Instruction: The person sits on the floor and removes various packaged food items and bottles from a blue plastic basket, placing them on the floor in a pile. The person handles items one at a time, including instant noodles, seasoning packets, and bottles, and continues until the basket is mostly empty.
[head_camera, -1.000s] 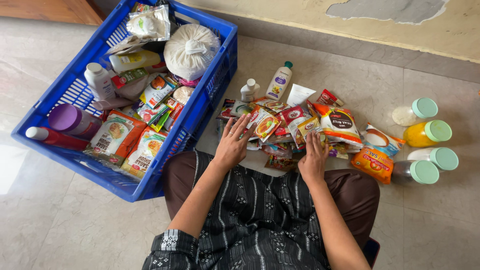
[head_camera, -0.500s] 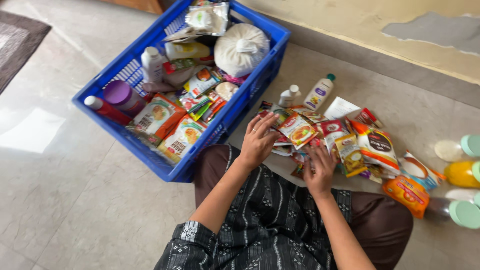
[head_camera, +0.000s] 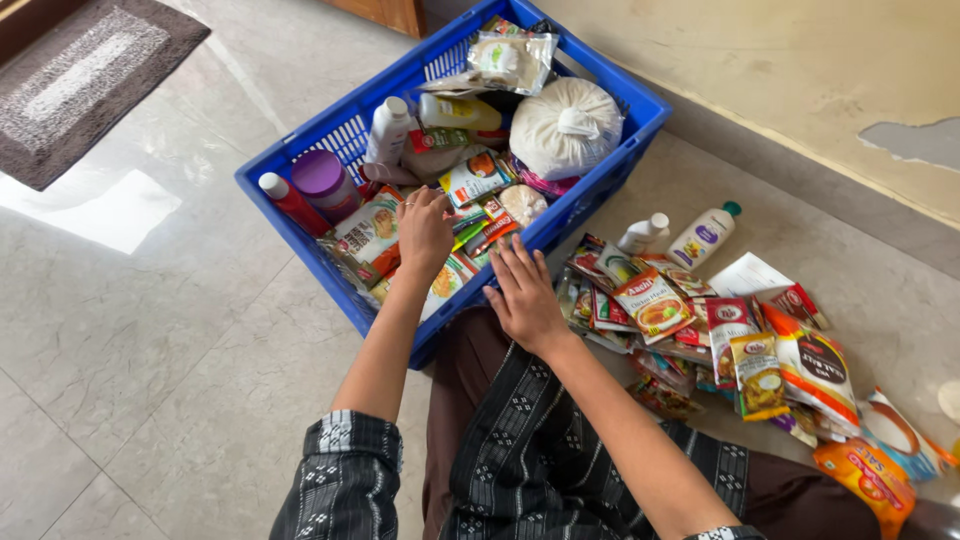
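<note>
Left hand (head_camera: 424, 232) inside blue crate (head_camera: 300, 225) on tiled floor (head_camera: 150, 350).

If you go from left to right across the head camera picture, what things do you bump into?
Grey woven doormat → red bottle with white cap → purple-lidded jar → left hand → right hand → white lotion bottle with green cap → orange snack packet.

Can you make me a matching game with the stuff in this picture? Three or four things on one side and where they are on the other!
Things:
1. white tied bag
2. purple-capped jar
3. white bottle with green cap
4. left hand

Places:
A. on the floor near the wall
B. far side of the blue crate
C. on packets inside the crate
D. crate's near-left part, beside a red bottle

Pairs: 1-B, 2-D, 3-A, 4-C
</note>
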